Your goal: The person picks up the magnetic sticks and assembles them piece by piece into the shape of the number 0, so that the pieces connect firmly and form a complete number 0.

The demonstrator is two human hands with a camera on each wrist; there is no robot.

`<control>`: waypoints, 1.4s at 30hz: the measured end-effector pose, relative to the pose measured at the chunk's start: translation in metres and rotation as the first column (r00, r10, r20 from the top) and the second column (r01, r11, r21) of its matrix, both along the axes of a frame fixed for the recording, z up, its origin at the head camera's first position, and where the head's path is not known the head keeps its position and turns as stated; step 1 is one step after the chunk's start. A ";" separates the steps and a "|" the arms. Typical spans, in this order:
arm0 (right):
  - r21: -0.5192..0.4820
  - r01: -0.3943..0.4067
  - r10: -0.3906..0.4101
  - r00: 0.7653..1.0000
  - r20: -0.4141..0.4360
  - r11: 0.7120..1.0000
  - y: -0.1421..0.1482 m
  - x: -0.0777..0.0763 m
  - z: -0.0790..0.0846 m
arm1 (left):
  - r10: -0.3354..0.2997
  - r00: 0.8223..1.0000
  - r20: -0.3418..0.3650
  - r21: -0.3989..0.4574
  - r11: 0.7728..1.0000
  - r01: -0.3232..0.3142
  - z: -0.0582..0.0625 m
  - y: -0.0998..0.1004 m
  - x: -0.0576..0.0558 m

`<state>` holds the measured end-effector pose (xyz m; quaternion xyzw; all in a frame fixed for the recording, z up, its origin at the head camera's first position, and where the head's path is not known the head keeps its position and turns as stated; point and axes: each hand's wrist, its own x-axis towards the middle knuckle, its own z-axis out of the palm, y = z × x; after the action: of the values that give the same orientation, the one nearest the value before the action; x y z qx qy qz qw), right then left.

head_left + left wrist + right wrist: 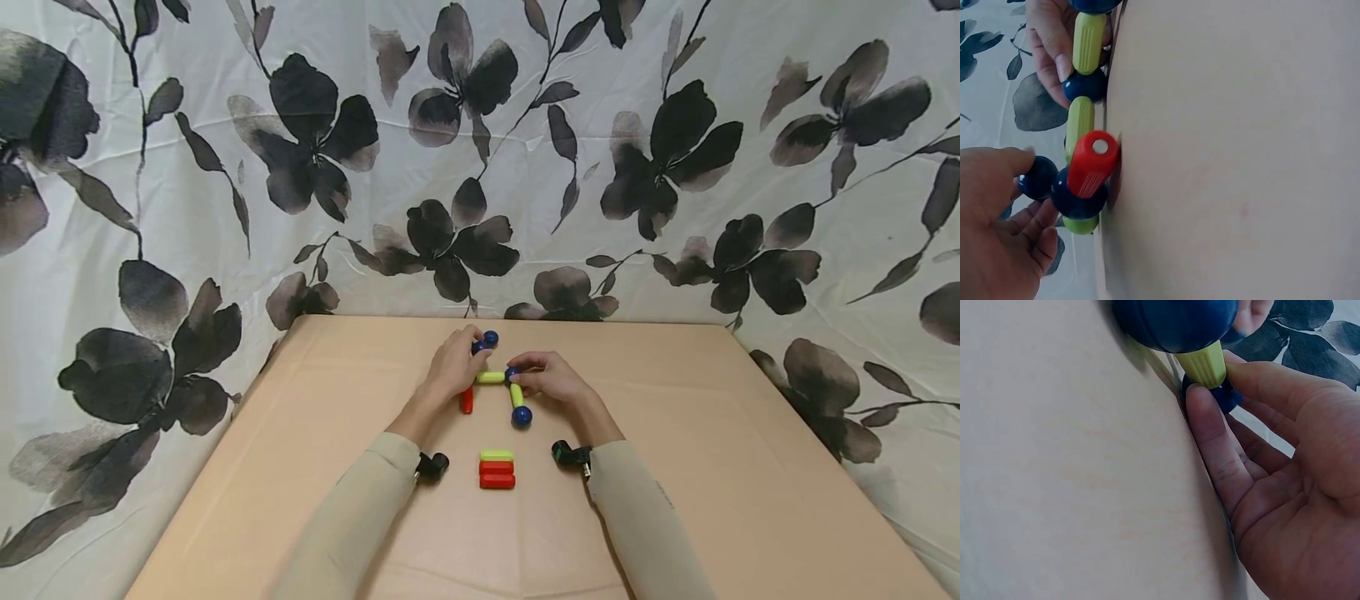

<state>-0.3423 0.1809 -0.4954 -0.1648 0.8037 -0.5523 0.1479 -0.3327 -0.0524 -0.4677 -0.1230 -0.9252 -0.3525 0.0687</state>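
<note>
White cloth (480,158) printed with dark flowers behind, then a tan table (750,500) in front. Toward the table's far edge, left hand (452,364) and right hand (553,379) close together over a branching structure (517,396) of blue balls (522,417) and yellow-green rods (491,377), with a red rod (467,401) pointing to the near side; nearer still, three loose rods (497,469) side by side, one yellow-green and two red. Smallest, one blue ball (1038,179) pinched in the left hand, and a blue joint ball (512,376), between two yellow-green rods, pinched in the right.

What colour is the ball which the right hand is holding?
Dark blue; the ball shows best in the left wrist view.
</note>
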 end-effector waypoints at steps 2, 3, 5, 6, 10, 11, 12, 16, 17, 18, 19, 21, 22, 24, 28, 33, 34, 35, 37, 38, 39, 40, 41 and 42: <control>0.005 0.006 -0.006 1.000 -0.003 1.000 0.000 0.000 0.000 | -0.002 1.000 -0.007 0.030 1.000 0.003 0.003 -0.004 0.001; 0.005 0.008 -0.008 1.000 -0.004 1.000 0.000 0.000 0.000 | -0.009 1.000 -0.005 0.045 0.999 0.009 0.005 -0.007 0.002; 0.000 0.008 -0.008 1.000 -0.003 1.000 0.000 0.000 0.001 | -0.021 1.000 0.005 0.070 0.997 0.021 0.007 -0.012 0.005; 0.000 0.007 -0.007 1.000 -0.007 1.000 0.001 0.001 0.001 | -0.027 1.000 0.006 0.078 0.997 0.026 0.009 -0.015 0.006; -0.011 0.007 -0.007 1.000 -0.011 1.000 0.000 0.001 0.001 | -0.051 0.999 -0.010 0.131 0.990 0.052 0.013 -0.025 0.012; -0.012 0.006 -0.007 1.000 -0.012 1.000 0.000 0.001 0.001 | -0.056 0.998 -0.020 0.144 0.988 0.058 0.014 -0.027 0.013; -0.014 0.005 -0.006 1.000 -0.011 1.000 0.000 0.001 0.001 | -0.063 0.998 -0.025 0.160 0.985 0.067 0.014 -0.029 0.014; -0.018 0.003 -0.003 1.000 -0.005 1.000 0.000 0.000 0.000 | -0.106 0.994 -0.017 0.211 0.972 0.107 0.016 -0.036 0.018; -0.019 0.003 -0.003 1.000 -0.005 1.000 0.000 0.000 0.000 | -0.117 0.993 -0.006 0.219 0.969 0.115 0.016 -0.038 0.020; -0.020 0.002 -0.003 1.000 -0.005 1.000 0.000 0.000 0.000 | -0.128 0.992 0.008 0.224 0.967 0.123 0.015 -0.040 0.021; -0.019 0.003 -0.003 1.000 -0.008 1.000 0.000 0.001 0.000 | -0.138 0.990 0.020 0.228 0.965 0.130 0.015 -0.042 0.022; -0.018 0.003 -0.004 1.000 -0.013 1.000 0.000 0.001 0.000 | -0.152 0.987 0.042 0.217 0.966 0.140 0.014 -0.045 0.025; -0.020 0.003 -0.003 1.000 -0.013 1.000 0.000 0.000 0.000 | -0.163 0.985 0.048 0.212 0.966 0.149 0.013 -0.047 0.026; -0.021 0.003 -0.003 1.000 -0.009 1.000 0.000 0.000 0.000 | -0.188 0.980 0.064 0.205 0.964 0.171 0.012 -0.051 0.028; -0.011 0.009 -0.009 1.000 -0.001 1.000 0.000 0.000 0.000 | -0.256 0.960 0.110 0.180 0.955 0.234 0.009 -0.060 0.031; 0.008 0.018 -0.018 1.000 -0.007 1.000 0.000 0.001 0.002 | -0.320 0.923 0.213 0.167 0.943 0.288 0.007 -0.071 0.031; 0.007 0.018 -0.018 1.000 -0.005 1.000 -0.001 0.001 0.003 | -0.339 0.907 0.248 0.175 0.937 0.302 0.008 -0.073 0.031; 0.007 0.017 -0.017 1.000 -0.002 1.000 -0.001 0.001 0.003 | -0.360 0.888 0.285 0.184 0.930 0.318 0.008 -0.074 0.032; 0.005 0.015 -0.015 1.000 0.003 1.000 -0.001 0.001 0.003 | -0.402 0.844 0.355 0.200 0.915 0.351 0.010 -0.074 0.034; 0.006 0.015 -0.015 1.000 0.004 1.000 -0.001 0.001 0.003 | -0.422 0.823 0.380 0.198 0.907 0.373 0.010 -0.074 0.035; 0.006 0.015 -0.015 1.000 0.001 1.000 -0.001 0.001 0.003 | -0.438 0.807 0.397 0.189 0.899 0.395 0.011 -0.073 0.036; 0.006 0.015 -0.015 1.000 0.000 1.000 -0.001 0.001 0.003 | -0.447 0.797 0.406 0.171 0.894 0.414 0.011 -0.071 0.037; 0.003 0.015 -0.015 1.000 0.000 1.000 -0.002 0.001 0.003 | -0.453 0.790 0.414 0.153 0.890 0.430 0.012 -0.070 0.038; 0.001 0.013 -0.013 1.000 -0.001 1.000 -0.002 0.002 0.002 | -0.457 0.784 0.421 0.130 0.886 0.446 0.013 -0.068 0.039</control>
<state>-0.3407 0.1791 -0.4929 -0.1595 0.8051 -0.5528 0.1440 -0.2937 -0.1205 -0.4547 -0.2569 -0.8557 -0.3879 -0.2268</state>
